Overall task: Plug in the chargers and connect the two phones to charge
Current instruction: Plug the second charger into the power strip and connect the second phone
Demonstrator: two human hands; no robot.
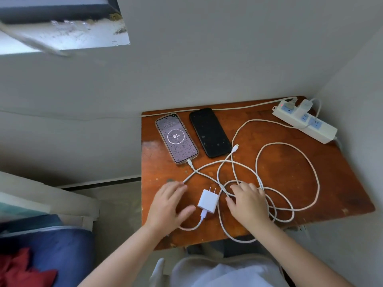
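1. A worn, reddish-brown wooden surface (pixel 290 183) sits in the corner of a room with pale walls.
2. A phone in a clear case with a lit screen (pixel 176 138) lies flat near the far left of the surface. Its screen shows a ring with the number 91 inside.
3. A thin white cable (pixel 207 176) is plugged into the near end of the lit phone.
4. A black phone with a dark screen (pixel 209 132) lies just beside the lit one, on its right. Nothing is plugged into it.
5. A loose white cable end (pixel 235 148) lies right by the near corner of the black phone.
6. A small white square charger with two metal prongs (pixel 208 200) lies on the surface between the two hands. It is not plugged in. A white cable comes out of its near side.
7. A big tangle of white braided cable loops (pixel 286 179) covers the right half of the surface.
8. A long white power strip (pixel 304 122) lies at the far right corner. A white plug (pixel 306 104) already sits in it.
9. The left hand (pixel 169 203) lies flat and open, fingers spread, holding nothing.
10. The right hand (pixel 247 200) rests open on top of the cable loops, not gripping.
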